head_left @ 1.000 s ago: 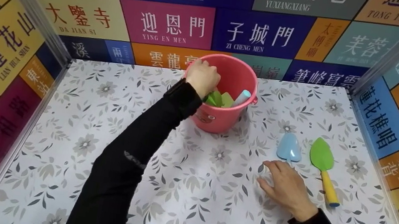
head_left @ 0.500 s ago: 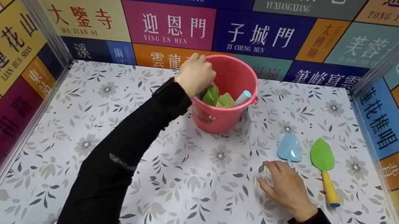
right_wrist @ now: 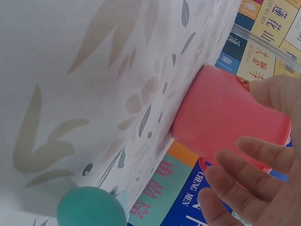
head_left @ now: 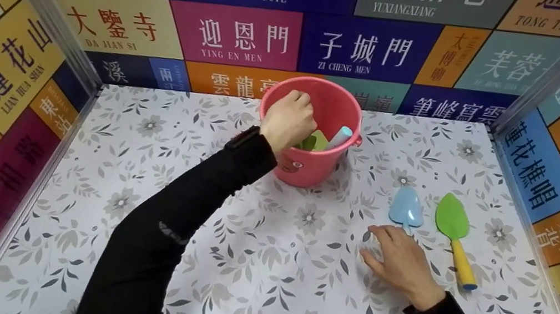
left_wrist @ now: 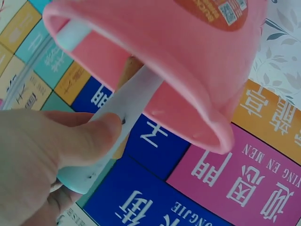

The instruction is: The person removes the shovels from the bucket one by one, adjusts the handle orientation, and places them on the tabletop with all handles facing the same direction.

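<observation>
A pink bucket (head_left: 306, 169) stands on the flowery tabletop (head_left: 240, 263), near its 12 o'clock. The left hand (head_left: 290, 122) is at the bucket's 8 o'clock side. Its grip is snug, thumb and fingers pinching a white handle (left_wrist: 130, 96) that reaches into the bucket. Another pale handle (head_left: 340, 137) leans inside at 4 o'clock. The right hand's (head_left: 401, 260) grip is loose and spread, holding nothing. From it, a blue shovel (head_left: 407, 205) lies at 12 o'clock, a green shovel (head_left: 453, 217) at 2 o'clock.
</observation>
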Action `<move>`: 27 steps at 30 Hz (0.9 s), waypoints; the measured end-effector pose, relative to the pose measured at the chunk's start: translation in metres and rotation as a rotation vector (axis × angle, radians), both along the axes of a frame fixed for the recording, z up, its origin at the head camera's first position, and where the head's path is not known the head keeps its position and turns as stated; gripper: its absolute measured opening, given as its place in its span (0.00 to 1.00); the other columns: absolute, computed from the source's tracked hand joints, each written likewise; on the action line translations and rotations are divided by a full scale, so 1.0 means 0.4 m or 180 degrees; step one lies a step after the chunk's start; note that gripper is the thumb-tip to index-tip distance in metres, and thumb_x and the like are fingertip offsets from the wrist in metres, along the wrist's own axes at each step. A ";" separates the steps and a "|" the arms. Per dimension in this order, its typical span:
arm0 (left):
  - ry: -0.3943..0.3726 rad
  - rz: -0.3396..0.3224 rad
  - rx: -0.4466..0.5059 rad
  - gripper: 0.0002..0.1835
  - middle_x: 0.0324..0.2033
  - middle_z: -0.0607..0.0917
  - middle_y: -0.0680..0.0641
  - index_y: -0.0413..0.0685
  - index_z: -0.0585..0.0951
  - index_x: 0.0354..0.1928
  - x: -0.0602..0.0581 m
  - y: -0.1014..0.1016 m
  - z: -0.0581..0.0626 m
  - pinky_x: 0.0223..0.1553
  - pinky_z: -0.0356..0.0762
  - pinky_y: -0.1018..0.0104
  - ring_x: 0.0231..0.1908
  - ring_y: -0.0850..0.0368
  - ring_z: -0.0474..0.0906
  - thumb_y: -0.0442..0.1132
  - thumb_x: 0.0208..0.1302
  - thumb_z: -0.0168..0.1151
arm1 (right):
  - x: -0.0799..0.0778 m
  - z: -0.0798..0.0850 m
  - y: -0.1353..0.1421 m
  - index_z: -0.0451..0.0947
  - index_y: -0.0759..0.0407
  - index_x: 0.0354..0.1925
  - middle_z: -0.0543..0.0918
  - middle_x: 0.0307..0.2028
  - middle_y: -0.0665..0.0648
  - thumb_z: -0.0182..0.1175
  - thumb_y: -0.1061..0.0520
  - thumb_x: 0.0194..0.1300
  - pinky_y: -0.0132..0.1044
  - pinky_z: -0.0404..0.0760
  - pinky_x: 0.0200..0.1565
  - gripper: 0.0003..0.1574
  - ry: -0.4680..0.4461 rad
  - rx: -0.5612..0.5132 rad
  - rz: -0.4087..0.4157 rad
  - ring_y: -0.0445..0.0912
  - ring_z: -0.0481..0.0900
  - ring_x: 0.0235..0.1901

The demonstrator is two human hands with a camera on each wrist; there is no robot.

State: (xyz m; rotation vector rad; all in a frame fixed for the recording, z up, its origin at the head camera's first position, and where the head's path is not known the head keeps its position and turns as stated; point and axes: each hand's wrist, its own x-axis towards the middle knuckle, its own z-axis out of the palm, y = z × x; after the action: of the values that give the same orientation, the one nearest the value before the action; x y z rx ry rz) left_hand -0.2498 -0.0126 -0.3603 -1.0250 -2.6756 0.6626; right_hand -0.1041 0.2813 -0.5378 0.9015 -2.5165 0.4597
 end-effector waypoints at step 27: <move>0.0566 -0.0710 -0.0048 0.17 0.41 0.88 0.45 0.49 0.90 0.38 -0.006 -0.046 -0.067 0.54 0.72 0.58 0.48 0.48 0.77 0.43 0.73 0.51 | 0.005 0.000 0.000 0.78 0.68 0.48 0.83 0.40 0.64 0.73 0.55 0.54 0.51 0.83 0.36 0.27 -0.0126 0.0017 -0.0058 0.60 0.82 0.38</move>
State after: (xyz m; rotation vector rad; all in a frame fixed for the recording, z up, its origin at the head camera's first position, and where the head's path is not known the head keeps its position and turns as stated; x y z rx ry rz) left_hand -0.2521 -0.0311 -0.3869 -1.1865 -2.3652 0.6934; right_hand -0.1022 0.2815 -0.5377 0.8789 -2.5606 0.4696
